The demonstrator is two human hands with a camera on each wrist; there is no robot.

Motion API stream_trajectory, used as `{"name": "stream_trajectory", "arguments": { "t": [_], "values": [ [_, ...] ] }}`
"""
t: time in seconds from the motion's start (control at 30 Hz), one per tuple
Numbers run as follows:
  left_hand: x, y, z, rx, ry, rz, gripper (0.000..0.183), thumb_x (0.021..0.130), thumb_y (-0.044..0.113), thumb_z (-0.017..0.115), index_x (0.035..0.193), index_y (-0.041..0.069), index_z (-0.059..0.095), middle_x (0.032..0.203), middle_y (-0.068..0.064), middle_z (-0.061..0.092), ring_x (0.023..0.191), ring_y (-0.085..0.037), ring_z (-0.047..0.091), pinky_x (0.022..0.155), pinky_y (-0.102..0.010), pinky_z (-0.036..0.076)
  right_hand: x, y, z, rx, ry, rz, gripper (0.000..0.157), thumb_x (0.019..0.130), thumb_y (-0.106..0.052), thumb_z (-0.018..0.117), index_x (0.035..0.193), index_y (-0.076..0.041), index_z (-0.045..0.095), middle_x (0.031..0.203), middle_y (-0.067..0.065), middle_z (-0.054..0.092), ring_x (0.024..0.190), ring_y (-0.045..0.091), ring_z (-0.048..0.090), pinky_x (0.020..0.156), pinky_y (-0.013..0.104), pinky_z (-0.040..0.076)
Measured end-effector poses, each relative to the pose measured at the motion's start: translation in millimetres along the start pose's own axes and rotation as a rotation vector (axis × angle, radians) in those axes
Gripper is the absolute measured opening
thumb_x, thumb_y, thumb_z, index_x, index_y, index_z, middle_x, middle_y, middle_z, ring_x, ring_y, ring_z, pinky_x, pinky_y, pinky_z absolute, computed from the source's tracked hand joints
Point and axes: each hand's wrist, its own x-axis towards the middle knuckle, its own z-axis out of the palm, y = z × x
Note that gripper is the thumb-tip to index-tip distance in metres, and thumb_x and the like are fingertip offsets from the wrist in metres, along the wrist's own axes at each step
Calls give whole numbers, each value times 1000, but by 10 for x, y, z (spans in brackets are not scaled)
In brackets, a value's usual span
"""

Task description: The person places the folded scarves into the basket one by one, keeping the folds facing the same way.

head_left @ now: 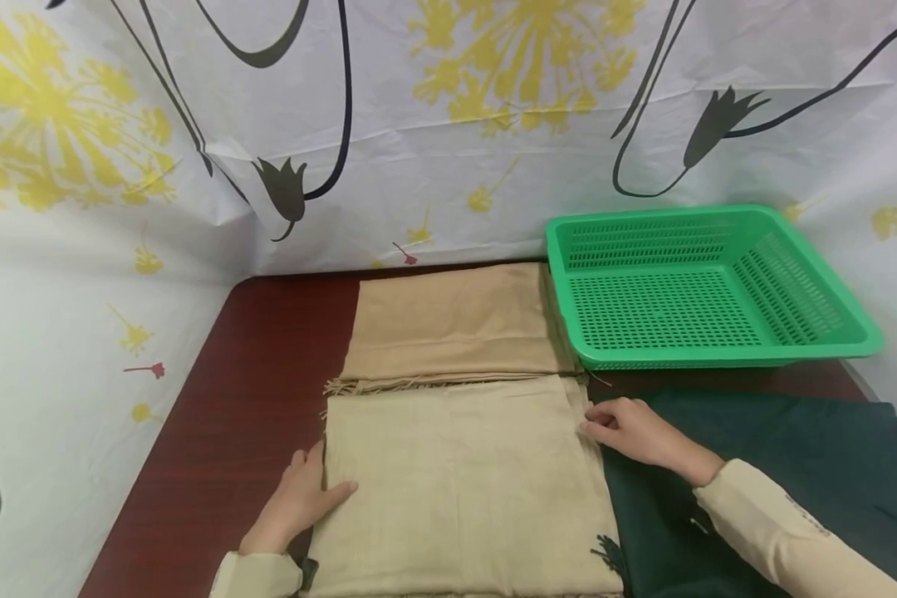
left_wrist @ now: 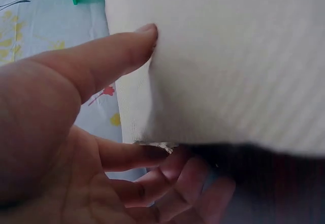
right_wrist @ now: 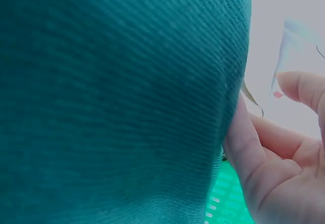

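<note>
A pale beige shawl with a fringe lies folded in a flat rectangle at the front of the table. At its left edge is my left hand; the thumb rests on top of the cloth and the fingers lie along the side. The left wrist view shows that thumb on the shawl, the fingers loosely bent at the edge below. My right hand touches the shawl's upper right edge with its fingertips. In the right wrist view, dark green fabric fills much of the frame beside the fingers.
A folded tan fringed shawl lies behind the pale one. The green plastic basket stands at the back right. Dark green cloth spreads over the right side, under my right forearm. Flower-patterned sheeting surrounds the dark red table.
</note>
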Motion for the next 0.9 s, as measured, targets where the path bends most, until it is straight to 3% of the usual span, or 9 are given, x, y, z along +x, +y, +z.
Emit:
{"name": "stream_trajectory", "arguments": {
  "t": [0.2, 0.57, 0.8, 0.9],
  "values": [
    [-2, -6, 5, -44, -37, 12, 89, 75, 38, 68, 133, -12, 23, 125, -33, 33, 111, -44, 40, 84, -53, 37, -13, 6, 0, 21, -24, 20, 36, 86, -23, 57, 102, 9, 61, 99, 20, 61, 75, 15, 61, 61, 28, 49],
    [-8, 14, 21, -61, -13, 48, 81, 77, 26, 68, 132, -13, 25, 121, -30, 39, 109, -40, 42, 87, -52, 36, -50, 37, -20, 184, -114, 34, 52, 90, -24, 51, 117, 19, 44, 100, 21, 59, 74, 14, 61, 63, 27, 49],
    [-2, 6, 29, -94, -34, 45, 76, 79, 18, 65, 133, -12, 22, 131, -35, 28, 124, -49, 11, 94, -59, 22, -62, 22, -14, 271, -134, 88, 61, 91, -25, 50, 125, 22, 30, 107, 26, 54, 81, 22, 61, 70, 34, 49],
    [-6, 7, 44, -96, -33, 53, 75, 79, 17, 65, 134, -11, 22, 130, -34, 31, 125, -49, 9, 94, -59, 22, -75, -7, 6, 295, -135, 111, 63, 91, -25, 50, 126, 22, 28, 109, 29, 51, 83, 24, 61, 72, 36, 49]
  ]
}}
